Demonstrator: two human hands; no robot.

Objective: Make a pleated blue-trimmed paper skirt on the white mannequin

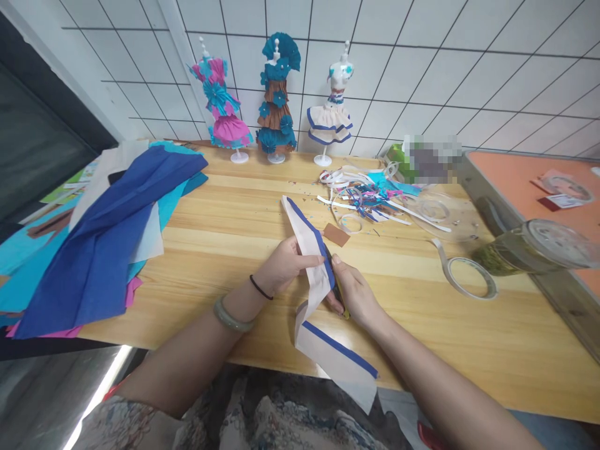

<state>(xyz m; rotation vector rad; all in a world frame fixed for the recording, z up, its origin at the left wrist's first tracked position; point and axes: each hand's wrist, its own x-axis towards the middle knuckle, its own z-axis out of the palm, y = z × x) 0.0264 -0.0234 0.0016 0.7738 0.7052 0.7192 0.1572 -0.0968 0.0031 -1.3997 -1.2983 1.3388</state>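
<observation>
A long white paper strip with a blue edge (309, 240) runs from the table middle down past the front edge. My left hand (281, 265) pinches its middle from the left. From the other side my right hand (354, 290) is closed against the blue edge, holding a small dark and yellow tool, probably scissors. A small brown paper piece (336, 234) lies just beyond the hands.
Blue, white and pink crepe sheets (103, 244) are piled at the left. Three small mannequins in paper dresses (276, 94) stand by the tiled wall. Ribbon scraps (370, 197), a tape roll (471, 278) and a lying glass jar (529, 250) sit to the right.
</observation>
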